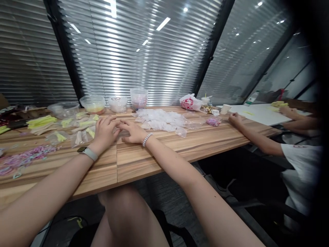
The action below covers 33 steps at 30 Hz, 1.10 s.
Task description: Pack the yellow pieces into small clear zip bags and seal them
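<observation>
My left hand (106,131), with a watch on the wrist, rests over the wooden table (138,157) with its fingers stretched out. My right hand (133,131) wears a beaded bracelet (147,139) and meets it, the fingertips of the two hands touching or nearly so. I see nothing gripped in either; something thin and clear between them cannot be made out. Small clear bags (81,137) with yellow and pale pieces lie left of my left hand. Beyond my right hand spreads a pile of clear plastic bags (161,120).
Pink and purple bands (28,157) are heaped at the left, near a yellow bundle (41,121). Clear tubs (93,104) line the window side. A white and red bag (190,103) and a purple packet (213,121) lie to the right, near another person's arm (257,139).
</observation>
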Each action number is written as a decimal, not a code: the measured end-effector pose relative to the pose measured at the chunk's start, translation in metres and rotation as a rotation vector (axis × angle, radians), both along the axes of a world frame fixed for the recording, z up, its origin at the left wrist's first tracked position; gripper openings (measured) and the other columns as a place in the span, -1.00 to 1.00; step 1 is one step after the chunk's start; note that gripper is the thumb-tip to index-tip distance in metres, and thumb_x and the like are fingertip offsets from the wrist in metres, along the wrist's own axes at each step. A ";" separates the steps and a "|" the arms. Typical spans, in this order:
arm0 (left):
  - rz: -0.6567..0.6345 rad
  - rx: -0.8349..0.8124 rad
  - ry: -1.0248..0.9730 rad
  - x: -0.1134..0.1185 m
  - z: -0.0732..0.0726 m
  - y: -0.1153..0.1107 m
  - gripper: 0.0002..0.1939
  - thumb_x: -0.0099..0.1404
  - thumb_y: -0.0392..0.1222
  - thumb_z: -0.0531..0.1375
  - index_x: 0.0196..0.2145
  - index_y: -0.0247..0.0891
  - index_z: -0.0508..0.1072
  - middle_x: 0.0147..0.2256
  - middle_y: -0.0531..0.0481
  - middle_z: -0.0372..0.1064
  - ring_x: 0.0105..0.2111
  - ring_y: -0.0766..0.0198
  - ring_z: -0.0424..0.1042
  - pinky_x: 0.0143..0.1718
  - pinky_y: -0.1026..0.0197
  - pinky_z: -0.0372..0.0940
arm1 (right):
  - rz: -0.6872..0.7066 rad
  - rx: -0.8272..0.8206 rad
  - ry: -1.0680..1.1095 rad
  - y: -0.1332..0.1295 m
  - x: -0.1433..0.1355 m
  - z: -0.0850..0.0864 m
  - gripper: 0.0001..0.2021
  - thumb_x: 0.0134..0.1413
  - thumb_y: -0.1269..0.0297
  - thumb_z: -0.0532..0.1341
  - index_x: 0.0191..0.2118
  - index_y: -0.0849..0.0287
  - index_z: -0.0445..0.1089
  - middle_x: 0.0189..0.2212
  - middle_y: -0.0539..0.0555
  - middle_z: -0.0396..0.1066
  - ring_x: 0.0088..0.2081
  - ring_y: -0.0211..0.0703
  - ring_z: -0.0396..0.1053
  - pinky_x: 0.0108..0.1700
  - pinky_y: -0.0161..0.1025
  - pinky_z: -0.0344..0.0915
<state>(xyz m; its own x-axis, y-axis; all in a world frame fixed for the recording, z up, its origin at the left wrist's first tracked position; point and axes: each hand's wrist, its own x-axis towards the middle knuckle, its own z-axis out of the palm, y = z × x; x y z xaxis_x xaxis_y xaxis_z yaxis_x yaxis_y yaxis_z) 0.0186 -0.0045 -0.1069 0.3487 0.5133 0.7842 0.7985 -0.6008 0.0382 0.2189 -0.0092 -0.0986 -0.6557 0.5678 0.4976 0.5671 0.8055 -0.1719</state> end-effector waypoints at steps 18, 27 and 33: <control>0.026 -0.003 0.018 0.000 0.003 -0.006 -0.83 0.28 -0.21 0.21 -0.17 -0.18 0.52 0.13 -0.13 0.34 0.18 -0.01 0.24 0.29 -0.16 -0.07 | 0.004 -0.031 0.010 -0.002 0.003 -0.002 -0.30 -0.01 0.25 0.33 0.29 0.10 0.23 0.32 0.23 0.02 0.29 0.10 0.08 0.29 0.06 0.09; 0.029 0.003 0.010 0.002 0.007 -0.013 -0.67 0.30 -0.22 0.18 0.02 -0.16 0.46 0.11 -0.15 0.34 0.17 0.01 0.26 0.29 -0.14 -0.05 | -0.008 -0.054 0.004 -0.008 0.002 0.002 -0.41 0.01 0.21 0.33 0.20 0.11 0.32 0.31 0.22 0.02 0.30 0.12 0.07 0.27 0.09 0.12; 0.019 0.009 0.017 0.001 0.002 -0.006 -0.64 0.29 -0.19 0.19 0.04 -0.17 0.44 0.13 -0.16 0.33 0.18 -0.01 0.25 0.28 -0.17 -0.05 | 0.011 -0.056 0.007 -0.007 0.001 0.002 -0.44 -0.01 0.21 0.34 0.16 0.10 0.34 0.30 0.21 0.04 0.28 0.09 0.09 0.27 0.05 0.12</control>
